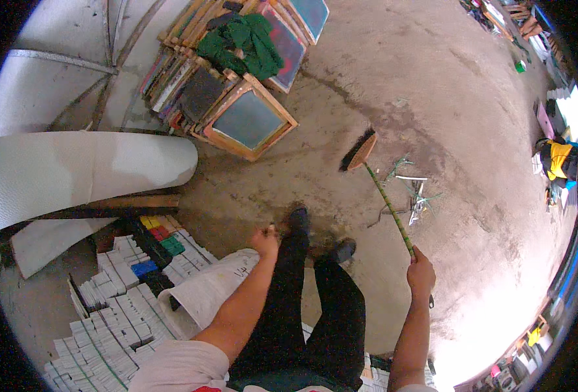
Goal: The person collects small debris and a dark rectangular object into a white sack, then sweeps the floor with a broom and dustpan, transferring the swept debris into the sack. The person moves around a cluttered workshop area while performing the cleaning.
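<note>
My right hand (421, 274) is wrapped round the green-patterned handle of a broom (390, 208). The handle slants up and to the left, down to a tan broom head with dark bristles that rests on the floor. Just right of the handle lies a small heap of scraps (418, 199), with pale strips and green strands. My left hand (265, 240) hangs in front of my left leg with its fingers curled. It is apart from the broom, and whatever it may hold is too small to make out.
Wooden-framed screens (250, 121) lean stacked at the upper left, with a dark green cloth (243, 49) on top. Left of me are a large white roll (86, 173), a white sack (204, 291) and bundled stacks of white pieces (116, 320). Mixed goods (557, 160) line the right edge.
</note>
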`<state>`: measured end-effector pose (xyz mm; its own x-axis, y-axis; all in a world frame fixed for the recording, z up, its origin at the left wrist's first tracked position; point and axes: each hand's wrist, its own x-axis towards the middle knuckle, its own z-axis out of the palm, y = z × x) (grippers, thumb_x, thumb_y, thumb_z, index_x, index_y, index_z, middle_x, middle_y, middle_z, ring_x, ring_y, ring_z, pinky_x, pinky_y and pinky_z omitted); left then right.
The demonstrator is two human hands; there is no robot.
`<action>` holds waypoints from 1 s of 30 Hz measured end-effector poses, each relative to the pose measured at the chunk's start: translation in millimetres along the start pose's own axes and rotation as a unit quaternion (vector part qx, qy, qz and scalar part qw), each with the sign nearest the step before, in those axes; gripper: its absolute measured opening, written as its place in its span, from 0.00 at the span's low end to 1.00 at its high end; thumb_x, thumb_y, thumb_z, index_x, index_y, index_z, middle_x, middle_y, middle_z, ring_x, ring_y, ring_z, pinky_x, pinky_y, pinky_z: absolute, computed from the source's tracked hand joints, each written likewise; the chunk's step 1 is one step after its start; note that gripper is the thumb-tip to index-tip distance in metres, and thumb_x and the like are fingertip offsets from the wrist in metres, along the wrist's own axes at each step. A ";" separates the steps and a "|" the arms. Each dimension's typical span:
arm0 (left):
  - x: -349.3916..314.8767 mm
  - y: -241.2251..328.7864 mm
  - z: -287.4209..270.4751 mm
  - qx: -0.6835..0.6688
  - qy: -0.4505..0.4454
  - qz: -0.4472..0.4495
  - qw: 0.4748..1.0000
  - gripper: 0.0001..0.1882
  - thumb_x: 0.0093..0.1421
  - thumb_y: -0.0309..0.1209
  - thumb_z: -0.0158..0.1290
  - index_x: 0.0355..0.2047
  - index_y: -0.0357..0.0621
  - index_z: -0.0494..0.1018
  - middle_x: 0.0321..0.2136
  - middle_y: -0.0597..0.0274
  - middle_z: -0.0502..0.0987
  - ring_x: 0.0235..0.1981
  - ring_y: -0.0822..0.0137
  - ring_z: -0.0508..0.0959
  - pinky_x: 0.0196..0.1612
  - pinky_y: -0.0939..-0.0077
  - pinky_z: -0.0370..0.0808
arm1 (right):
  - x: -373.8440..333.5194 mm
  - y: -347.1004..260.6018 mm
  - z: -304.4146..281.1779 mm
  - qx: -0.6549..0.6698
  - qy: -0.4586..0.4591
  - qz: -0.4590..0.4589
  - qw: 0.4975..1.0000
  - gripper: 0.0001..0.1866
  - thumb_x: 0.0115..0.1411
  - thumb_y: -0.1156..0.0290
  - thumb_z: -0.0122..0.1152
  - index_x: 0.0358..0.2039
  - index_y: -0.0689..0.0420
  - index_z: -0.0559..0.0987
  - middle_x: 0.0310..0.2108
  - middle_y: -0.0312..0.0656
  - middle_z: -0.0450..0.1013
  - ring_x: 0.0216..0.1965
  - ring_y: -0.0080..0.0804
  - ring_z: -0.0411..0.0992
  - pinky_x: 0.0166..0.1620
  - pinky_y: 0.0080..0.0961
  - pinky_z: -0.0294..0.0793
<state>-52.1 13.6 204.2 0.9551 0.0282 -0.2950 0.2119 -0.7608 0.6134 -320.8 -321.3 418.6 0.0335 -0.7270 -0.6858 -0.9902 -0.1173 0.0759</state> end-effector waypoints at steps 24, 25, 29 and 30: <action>-375.4 405.5 151.6 -0.342 -0.680 -0.022 0.648 0.08 0.64 0.26 0.56 0.35 0.32 0.70 0.31 0.55 0.77 0.31 0.65 0.80 0.36 0.70 0.82 | -122.8 207.9 1.9 0.208 0.106 0.195 0.952 0.20 0.67 0.63 0.50 0.59 0.40 0.74 0.45 0.50 0.78 0.46 0.52 0.76 0.46 0.47 0.74; -387.6 413.4 149.3 -0.342 -0.697 -0.025 0.630 0.08 0.64 0.27 0.56 0.35 0.33 0.70 0.32 0.55 0.77 0.32 0.65 0.81 0.37 0.70 0.82 | -127.1 218.7 13.2 0.221 0.120 0.205 0.946 0.20 0.68 0.63 0.50 0.59 0.40 0.74 0.44 0.50 0.78 0.45 0.53 0.76 0.46 0.48 0.74; -409.5 407.8 168.1 -0.316 -0.741 -0.032 0.591 0.11 0.65 0.29 0.56 0.38 0.32 0.70 0.34 0.55 0.76 0.37 0.62 0.80 0.47 0.65 0.82 | -140.8 241.1 49.5 0.265 0.123 0.242 0.925 0.20 0.68 0.62 0.49 0.59 0.40 0.75 0.42 0.50 0.79 0.43 0.54 0.77 0.44 0.48 0.74; -410.4 401.0 176.7 -0.305 -0.748 -0.033 0.589 0.11 0.65 0.30 0.55 0.39 0.32 0.69 0.35 0.55 0.76 0.38 0.62 0.80 0.49 0.63 0.82 | -144.6 243.3 54.1 0.275 0.111 0.255 0.920 0.20 0.68 0.62 0.49 0.59 0.39 0.75 0.42 0.51 0.79 0.43 0.55 0.77 0.44 0.48 0.74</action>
<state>-395.7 -417.7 441.8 -0.2141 -0.9046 -0.3685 0.7093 -0.4034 0.5780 -573.9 -208.0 497.1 -0.4881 -0.7206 -0.4924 -0.8021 0.5927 -0.0723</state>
